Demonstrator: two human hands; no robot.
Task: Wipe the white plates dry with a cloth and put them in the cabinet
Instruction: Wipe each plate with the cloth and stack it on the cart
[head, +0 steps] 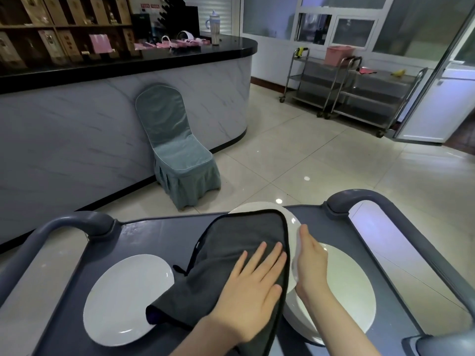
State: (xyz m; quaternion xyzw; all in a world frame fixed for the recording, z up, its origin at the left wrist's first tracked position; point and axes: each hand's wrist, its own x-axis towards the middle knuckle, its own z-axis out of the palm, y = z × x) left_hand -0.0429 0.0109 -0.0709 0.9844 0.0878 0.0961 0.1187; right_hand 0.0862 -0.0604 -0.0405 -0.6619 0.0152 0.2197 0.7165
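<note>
Round white ceramic plate (257, 207): being held tilted up on edge over the middle of the trolley, most of its face covered by the dark grey microfibre cloth with black piping (231, 242).

Left hand (246, 291) is pressing flat on the cloth, fingers straight and spread, grip released, nothing pinched. Right hand (312, 263) is lying along the plate's right rim, fingers extended and touching it. Thumb is hidden, so I cannot tell whether that grip is clamping the rim or only bracing it.

The cloth's lower left corner is hanging down onto a second white plate (128, 299), which is lying flat on the trolley's left side. A third white plate (341, 286) is lying flat on the right, under the right wrist. Its near edge looks thick; cannot tell if more are stacked under it.

All of it is sitting on the top deck of a grey plastic trolley (159, 237) with curved handles at both far corners.

Beyond, on the pale tiled floor (308, 150): a chair in a blue-green fabric cover (177, 155) is standing against a curved marble-look desk with a black top (102, 124). Two stainless steel carts (359, 96) are parked by the far wall, a pink basket (339, 53) on one.
</note>
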